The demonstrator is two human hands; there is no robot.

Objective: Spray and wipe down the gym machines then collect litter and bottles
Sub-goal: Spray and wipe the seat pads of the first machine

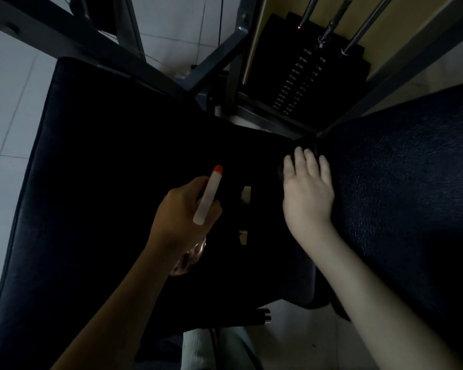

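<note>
Two grips are over a dark padded gym machine in dim light. The left grip (182, 209) is curled round the neck of a spray bottle (207, 201), holding it above the wide black seat pad (91, 182). The bottle's white head points away from the person, and its orange nozzle tip (217, 169) is at the far end. The clear bottle body (190, 256) shows below the palm.

The right grip (306, 190) lies flat, fingers nearly straight and close together, at the seam where the seat pad meets the textured back pad (412, 182). Under its fingertips (298, 156) is a dark bunched shape (305, 143). It may be a cloth, but it is too dim to tell.

Beyond the pads stands the weight stack (300, 84) with pale numbers, and metal guide rods (358, 36) rise from it. Grey frame bars (217, 62) cross above a pale tiled floor (6, 102).
</note>
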